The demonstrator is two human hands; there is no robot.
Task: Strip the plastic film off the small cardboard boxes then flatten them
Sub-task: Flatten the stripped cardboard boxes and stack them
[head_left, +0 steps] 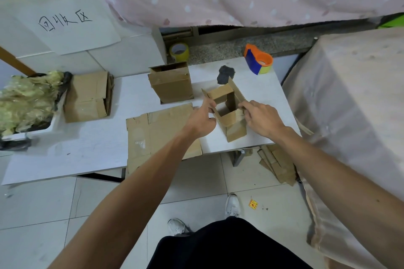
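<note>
While both hands are on it, the small cardboard box (229,113) stands upright on the near right part of the white table (87,150), top open and flaps sticking up. Left hand (202,117) pinches the left flap between index finger and thumb, with the index finger stretched along the flap's edge. Right hand (262,118) has its fingers curled over the right wall and grips it there.

Just left of the box, a flattened cardboard sheet (157,131) hangs over the table's near edge, partly under the left forearm. A second cardboard box (171,82) stands upright a bit farther back. Far left there's a stack of flattened boxes (88,96) next to a tray (54,123) piled with wadded plastic film (28,100) (yellowish stuff).

At the far right corner sits an orange and blue tape dispenser (258,60), with a yellow tape roll (179,51) on the ledge behind the table. More flattened cardboard (277,165) lies on the floor under the table's right end.
</note>
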